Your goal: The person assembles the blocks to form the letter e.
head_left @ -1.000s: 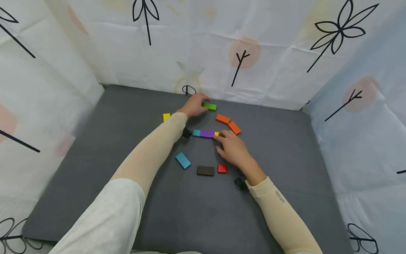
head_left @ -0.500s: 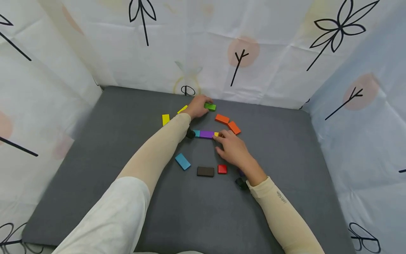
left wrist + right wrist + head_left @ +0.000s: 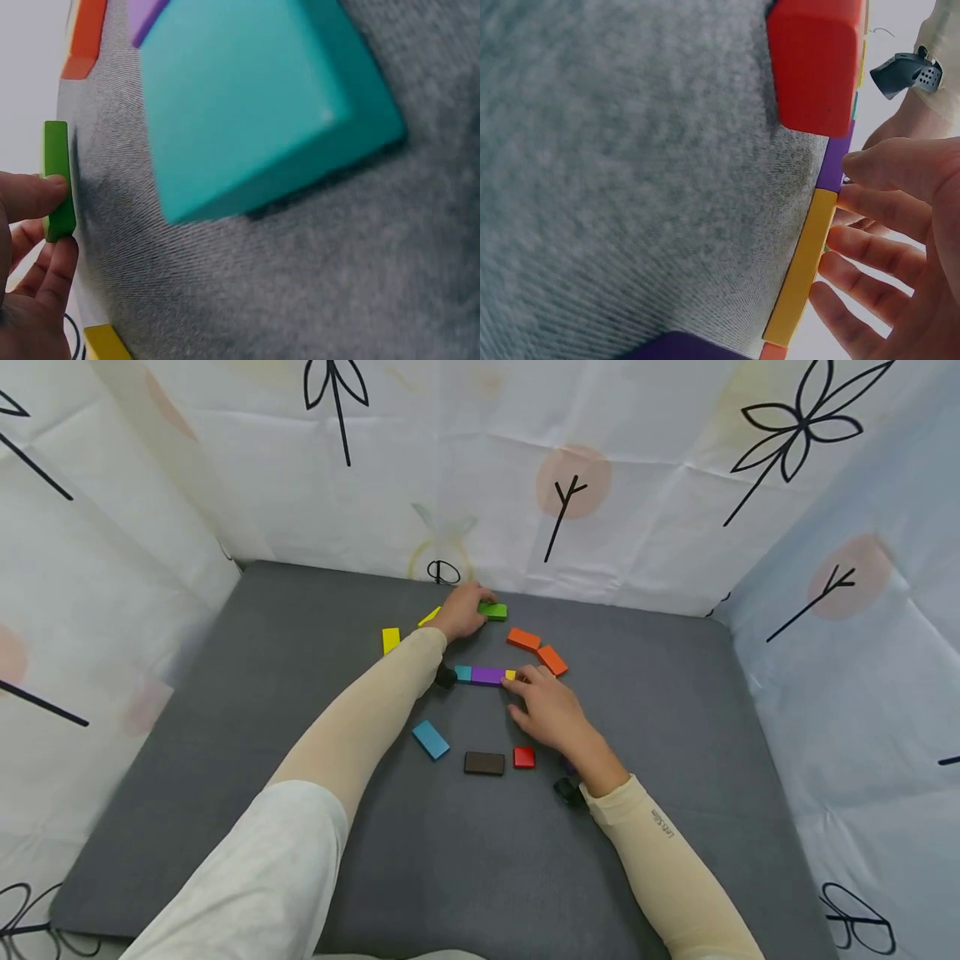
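Observation:
At the far side of the table, my left hand [image 3: 460, 612] pinches a green block [image 3: 495, 612]. The left wrist view has the thumb on the green block's face and fingertips under its lower end. My right hand [image 3: 551, 706] lies beside a row of teal [image 3: 463, 674], purple [image 3: 487, 677] and amber [image 3: 802, 270] blocks laid end to end. Its fingers are extended and spread right along the amber block, the thumb near the purple one. From above, the hand hides most of the amber block.
Two orange blocks [image 3: 523, 639] lie beyond the right hand, two yellow blocks [image 3: 391, 641] by the left forearm. Nearer are a blue block [image 3: 431, 740], a dark brown block [image 3: 484, 764], a red block [image 3: 524, 757] and a dark purple block [image 3: 679, 349]. A patterned curtain [image 3: 645, 552] borders the table.
My left hand shifts slightly right, then slightly back left, staying at the green block. The second yellow block has come into view beside the left wrist. My right hand keeps its place.

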Demonstrator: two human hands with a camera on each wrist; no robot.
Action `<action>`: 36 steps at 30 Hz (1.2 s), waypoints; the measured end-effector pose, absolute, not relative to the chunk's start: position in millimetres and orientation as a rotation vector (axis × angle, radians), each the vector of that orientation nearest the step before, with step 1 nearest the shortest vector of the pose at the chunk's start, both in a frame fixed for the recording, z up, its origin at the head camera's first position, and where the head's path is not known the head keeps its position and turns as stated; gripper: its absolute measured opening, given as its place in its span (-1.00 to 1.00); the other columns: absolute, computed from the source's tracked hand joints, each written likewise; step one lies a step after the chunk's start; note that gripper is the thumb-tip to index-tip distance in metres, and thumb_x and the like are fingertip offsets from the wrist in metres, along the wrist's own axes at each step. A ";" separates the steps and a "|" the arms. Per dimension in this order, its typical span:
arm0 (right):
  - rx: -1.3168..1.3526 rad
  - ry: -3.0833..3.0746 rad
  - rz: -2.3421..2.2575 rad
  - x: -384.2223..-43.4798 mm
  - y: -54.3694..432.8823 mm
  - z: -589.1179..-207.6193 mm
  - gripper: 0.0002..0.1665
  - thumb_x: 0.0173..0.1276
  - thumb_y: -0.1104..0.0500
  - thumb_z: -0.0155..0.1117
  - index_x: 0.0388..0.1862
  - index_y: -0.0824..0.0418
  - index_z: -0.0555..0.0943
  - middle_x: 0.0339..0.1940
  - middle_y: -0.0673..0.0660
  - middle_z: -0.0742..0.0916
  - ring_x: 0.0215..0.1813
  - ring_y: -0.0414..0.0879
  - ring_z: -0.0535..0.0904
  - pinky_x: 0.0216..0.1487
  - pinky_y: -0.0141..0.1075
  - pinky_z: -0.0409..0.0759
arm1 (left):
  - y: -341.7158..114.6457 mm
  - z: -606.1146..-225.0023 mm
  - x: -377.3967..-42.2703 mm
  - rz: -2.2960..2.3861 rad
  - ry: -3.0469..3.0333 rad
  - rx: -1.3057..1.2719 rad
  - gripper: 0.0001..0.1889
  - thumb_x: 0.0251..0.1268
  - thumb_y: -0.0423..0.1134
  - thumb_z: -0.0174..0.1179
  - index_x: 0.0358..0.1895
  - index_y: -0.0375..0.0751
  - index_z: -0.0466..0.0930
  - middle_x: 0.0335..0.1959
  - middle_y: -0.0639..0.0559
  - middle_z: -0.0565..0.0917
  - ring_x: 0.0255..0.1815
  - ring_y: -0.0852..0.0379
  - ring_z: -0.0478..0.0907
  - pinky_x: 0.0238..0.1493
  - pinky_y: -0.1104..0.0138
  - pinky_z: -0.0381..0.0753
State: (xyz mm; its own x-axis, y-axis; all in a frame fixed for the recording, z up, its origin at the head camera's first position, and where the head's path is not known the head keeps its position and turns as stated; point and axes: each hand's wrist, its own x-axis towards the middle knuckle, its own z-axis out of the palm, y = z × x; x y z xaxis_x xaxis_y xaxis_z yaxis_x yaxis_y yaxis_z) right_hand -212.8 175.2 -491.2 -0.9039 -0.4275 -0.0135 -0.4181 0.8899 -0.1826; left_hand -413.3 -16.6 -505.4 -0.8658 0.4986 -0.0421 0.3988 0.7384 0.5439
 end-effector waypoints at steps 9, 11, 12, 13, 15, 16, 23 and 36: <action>-0.662 2.993 -0.303 -210.8 176.2 -489.0 -0.45 0.56 0.06 0.44 0.48 0.09 0.68 0.27 0.17 0.64 0.18 0.07 0.52 0.02 -0.02 0.68 | -22.3 -501.5 -404.2 0.768 2.752 0.823 -0.59 0.56 -0.39 0.29 0.40 -0.20 0.65 0.28 -0.18 0.58 0.30 -0.15 0.52 0.37 0.03 0.47; -0.666 3.000 -0.308 -209.9 176.9 -488.7 -0.45 0.56 0.06 0.44 0.47 0.10 0.68 0.27 0.18 0.64 0.18 0.08 0.52 0.02 -0.02 0.67 | -22.9 -498.2 -400.3 0.757 2.750 0.856 -0.59 0.56 -0.40 0.28 0.39 -0.22 0.65 0.28 -0.19 0.59 0.29 -0.14 0.52 0.36 0.04 0.48; -0.665 3.003 -0.311 -209.5 177.3 -488.6 -0.45 0.56 0.07 0.44 0.47 0.11 0.68 0.27 0.18 0.65 0.18 0.08 0.52 0.02 -0.02 0.67 | -23.2 -496.5 -397.9 0.755 2.746 0.870 -0.60 0.56 -0.40 0.28 0.39 -0.22 0.65 0.28 -0.18 0.59 0.29 -0.14 0.52 0.36 0.04 0.48; -0.665 3.006 -0.315 -209.1 177.8 -488.6 -0.45 0.56 0.07 0.45 0.47 0.11 0.68 0.27 0.18 0.65 0.18 0.08 0.53 0.02 -0.01 0.67 | -23.4 -494.8 -395.9 0.752 2.740 0.881 -0.60 0.57 -0.40 0.27 0.40 -0.22 0.64 0.28 -0.19 0.59 0.29 -0.13 0.52 0.36 0.05 0.48; -0.664 3.011 -0.321 -208.4 178.7 -489.0 -0.45 0.55 0.07 0.45 0.46 0.12 0.69 0.27 0.18 0.65 0.18 0.08 0.53 0.02 -0.01 0.67 | -23.7 -492.3 -392.6 0.747 2.732 0.896 -0.60 0.58 -0.39 0.26 0.40 -0.22 0.64 0.29 -0.18 0.58 0.30 -0.13 0.52 0.36 0.06 0.48; -0.663 3.010 -0.328 -208.2 178.9 -489.1 -0.45 0.55 0.08 0.45 0.46 0.12 0.69 0.27 0.18 0.65 0.18 0.08 0.53 0.02 -0.01 0.67 | -24.0 -491.5 -391.2 0.746 2.730 0.901 -0.60 0.58 -0.39 0.25 0.40 -0.22 0.64 0.29 -0.18 0.58 0.30 -0.13 0.52 0.35 0.06 0.48; -0.657 3.001 -0.333 -209.3 177.9 -490.3 -0.47 0.57 0.08 0.44 0.47 0.10 0.69 0.29 0.17 0.65 0.18 0.07 0.52 0.00 -0.01 0.68 | -26.3 -493.8 -385.3 0.724 2.743 0.927 -0.61 0.56 -0.39 0.26 0.37 -0.21 0.65 0.25 -0.17 0.60 0.26 -0.13 0.52 0.33 0.06 0.49; -0.663 3.008 -0.345 -211.4 176.0 -490.1 -0.49 0.55 0.08 0.45 0.43 0.11 0.71 0.27 0.16 0.65 0.15 0.06 0.52 0.01 -0.02 0.67 | -24.7 -502.3 -380.0 0.714 2.709 0.923 -0.64 0.58 -0.40 0.25 0.34 -0.20 0.64 0.18 -0.15 0.57 0.18 -0.10 0.53 0.29 0.06 0.50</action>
